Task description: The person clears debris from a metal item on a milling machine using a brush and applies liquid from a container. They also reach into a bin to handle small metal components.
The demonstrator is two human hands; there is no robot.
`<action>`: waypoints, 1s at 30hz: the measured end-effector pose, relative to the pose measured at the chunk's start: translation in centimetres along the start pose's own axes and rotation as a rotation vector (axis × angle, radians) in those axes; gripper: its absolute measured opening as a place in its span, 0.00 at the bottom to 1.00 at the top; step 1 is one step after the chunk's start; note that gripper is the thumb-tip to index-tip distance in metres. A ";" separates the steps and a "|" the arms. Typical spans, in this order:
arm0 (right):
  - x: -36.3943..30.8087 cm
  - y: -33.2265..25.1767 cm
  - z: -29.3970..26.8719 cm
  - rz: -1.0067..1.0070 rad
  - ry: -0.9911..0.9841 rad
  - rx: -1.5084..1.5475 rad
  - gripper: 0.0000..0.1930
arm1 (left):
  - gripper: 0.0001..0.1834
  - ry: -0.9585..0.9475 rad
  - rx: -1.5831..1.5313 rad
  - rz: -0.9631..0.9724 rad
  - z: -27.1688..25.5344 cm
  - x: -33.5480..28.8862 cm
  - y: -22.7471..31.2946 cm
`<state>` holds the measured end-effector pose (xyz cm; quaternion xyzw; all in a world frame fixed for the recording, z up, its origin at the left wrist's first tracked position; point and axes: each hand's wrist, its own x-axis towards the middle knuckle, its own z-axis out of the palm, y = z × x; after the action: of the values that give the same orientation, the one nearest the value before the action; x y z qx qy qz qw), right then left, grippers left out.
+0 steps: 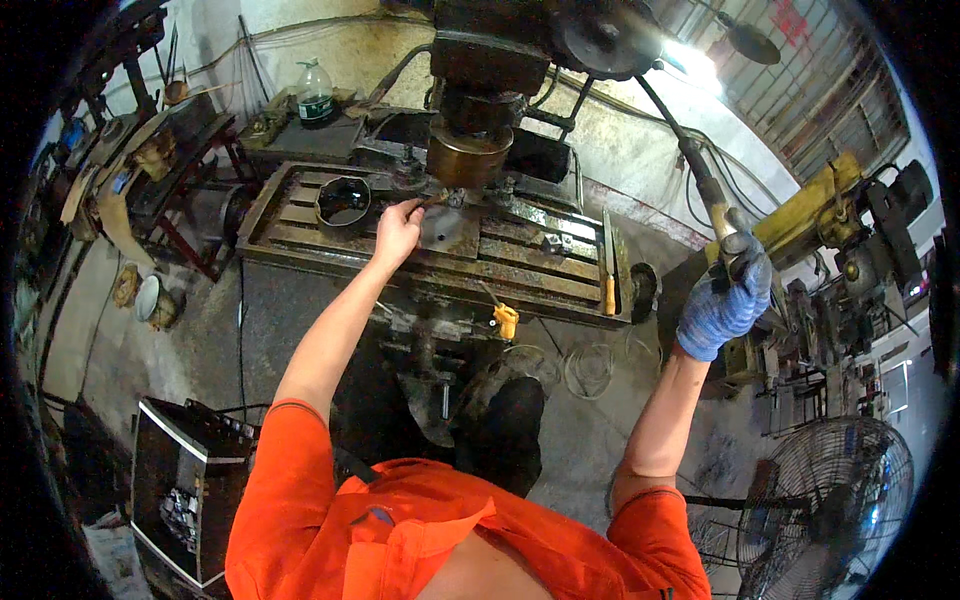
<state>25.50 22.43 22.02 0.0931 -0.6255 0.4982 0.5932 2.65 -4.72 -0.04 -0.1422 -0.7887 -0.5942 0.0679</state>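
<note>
My bare left hand (400, 232) reaches over the machine table, fingers pinched on a thin dark stick-like tool whose tip points under the spindle head (468, 150). What kind of tool it is I cannot make out. Below the spindle lies a flat metal plate (455, 238) with a small dark hole. Out to the right, my right hand (728, 300), in a blue knitted glove, is wrapped round the grip of a long machine lever (712, 190). A round pot of dark liquid (343, 202) stands left of my left hand on the slotted table (290, 237).
A yellow-handled tool (504, 320) hangs at the table's front edge. A long tool with a yellow handle (610, 292) lies at the right end, near a small metal block (556, 243). A large fan (825, 510) stands lower right, an open dark box (180, 500) lower left.
</note>
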 end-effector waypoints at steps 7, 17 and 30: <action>-0.7 0.3 0.0 -0.015 -0.004 -0.020 0.17 | 0.13 -0.006 -0.022 -0.042 -5.4 -2.0 1.7; -2.1 1.7 0.0 -0.125 -0.029 0.033 0.20 | 0.16 0.162 1.013 0.310 -13.5 -2.0 -1.1; -4.2 3.7 -1.8 0.087 0.027 0.050 0.22 | 0.19 -0.182 -0.018 0.011 -11.6 -7.4 14.3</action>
<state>25.24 23.55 16.24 0.0739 -0.6083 0.5401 0.5769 13.35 -13.25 14.29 -0.2008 -0.7855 -0.5854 -0.0020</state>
